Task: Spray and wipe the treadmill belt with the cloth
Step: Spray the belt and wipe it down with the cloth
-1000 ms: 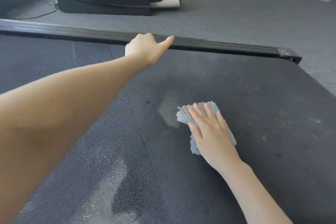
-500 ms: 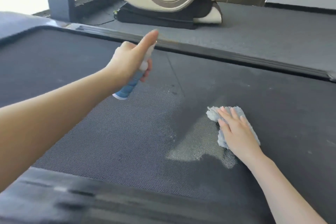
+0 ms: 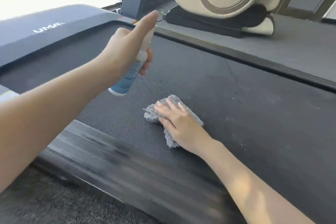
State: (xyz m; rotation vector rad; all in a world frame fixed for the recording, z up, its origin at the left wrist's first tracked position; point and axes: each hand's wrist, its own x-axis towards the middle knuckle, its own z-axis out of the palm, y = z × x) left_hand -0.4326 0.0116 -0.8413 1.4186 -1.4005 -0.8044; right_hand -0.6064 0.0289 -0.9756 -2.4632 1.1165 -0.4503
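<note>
Spray bottle (image 3: 131,76) aslant, top up-right

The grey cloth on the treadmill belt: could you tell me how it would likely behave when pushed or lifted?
The cloth is probably floppy: it lies bunched and folded under the flat right hand. Its fluffy pile suggests it is light and would likely drag rather than slide on the textured belt, so it may bunch when pushed.
</note>
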